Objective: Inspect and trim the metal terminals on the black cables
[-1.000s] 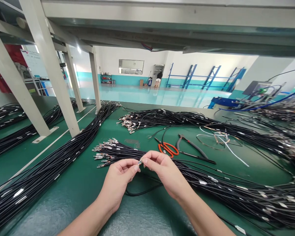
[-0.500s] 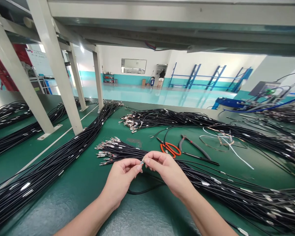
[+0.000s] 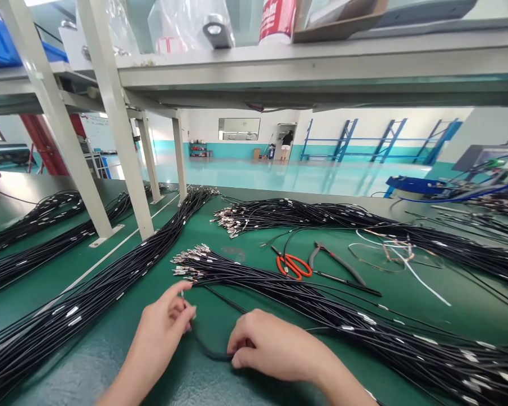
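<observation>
Low over the green table, my right hand [image 3: 275, 347] is closed around a black cable [image 3: 209, 354]. The cable curves left from it to my left hand [image 3: 163, 330]. There the curled fingers seem to hold the cable's end loosely, with the index finger stretched out apart from the thumb. A small pale tip shows between them, too blurred to make out. Just beyond both hands lies a thick bundle of black cables [image 3: 275, 287], its metal terminals [image 3: 190, 262] pointing left, close to my left index finger.
Behind the bundle lie orange-handled scissors [image 3: 294, 267], cutting pliers [image 3: 338, 262] and a loose white strip [image 3: 423, 279]. Another cable bundle [image 3: 322, 214] stretches across the back, and more [image 3: 122, 276] run along the left. Shelf legs [image 3: 127, 141] stand on the table [image 3: 152, 389]. A person [image 3: 286, 144] stands far off.
My hands have come apart from a shared pinch on a small metal terminal. The left went left and down, the right dropped lower onto the cable. The view has tilted up.
</observation>
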`<state>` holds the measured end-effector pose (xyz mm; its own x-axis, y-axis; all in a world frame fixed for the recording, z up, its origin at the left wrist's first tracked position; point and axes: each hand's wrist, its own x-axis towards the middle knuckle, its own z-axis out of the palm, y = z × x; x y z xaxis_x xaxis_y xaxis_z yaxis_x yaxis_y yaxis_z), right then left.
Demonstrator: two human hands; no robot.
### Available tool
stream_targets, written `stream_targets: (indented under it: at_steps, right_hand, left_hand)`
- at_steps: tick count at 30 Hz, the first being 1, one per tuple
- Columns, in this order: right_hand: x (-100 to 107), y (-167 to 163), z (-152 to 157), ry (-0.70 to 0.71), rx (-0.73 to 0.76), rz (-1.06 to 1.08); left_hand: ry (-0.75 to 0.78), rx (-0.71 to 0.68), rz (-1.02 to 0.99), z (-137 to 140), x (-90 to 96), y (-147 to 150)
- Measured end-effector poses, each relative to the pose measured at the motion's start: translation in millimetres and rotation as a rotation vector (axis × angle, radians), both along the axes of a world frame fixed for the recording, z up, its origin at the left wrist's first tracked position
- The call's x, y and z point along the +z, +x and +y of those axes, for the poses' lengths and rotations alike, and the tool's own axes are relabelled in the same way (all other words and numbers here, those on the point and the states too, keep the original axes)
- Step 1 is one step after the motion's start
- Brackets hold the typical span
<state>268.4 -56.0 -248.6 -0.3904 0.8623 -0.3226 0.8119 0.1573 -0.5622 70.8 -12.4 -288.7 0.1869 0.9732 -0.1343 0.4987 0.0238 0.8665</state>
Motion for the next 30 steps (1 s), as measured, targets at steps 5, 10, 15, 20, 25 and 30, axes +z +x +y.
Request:
stream_targets:
  at_steps: [5,10,15,20,25,30]
  right_hand:
    - [-8.7,-6.8,8.9,0.313,-0.182,0.0]
    - [-34.6,-14.3,23.7,0.429,-0.263,-0.218]
    - [-27.4,-3.0,24.5,0.211,-0.291,0.149]
    - [-9.2,10.2,26.2,-0.018,-0.413,0.374]
    - [2.5,18.8,24.5,-0.089,-0.384,0.392]
    - [9.0,26.2,21.4,-0.07,-0.39,0.28]
  left_hand:
    - [-0.007,0.032,0.423,-26.4,-29.5,-28.2]
    - [0.094,-0.013,0.592,-27.5,-16.8,-27.7]
    - [0.034,-0.376,0.496,-22.4,4.2,-8.6]
    - [-0.04,-0.515,0.323,-17.6,11.9,15.5]
    - [-0.451,-0.374,-0.125,6.2,18.1,27.0]
    - [-0.306,-0.132,-0.189,29.9,18.0,33.5]
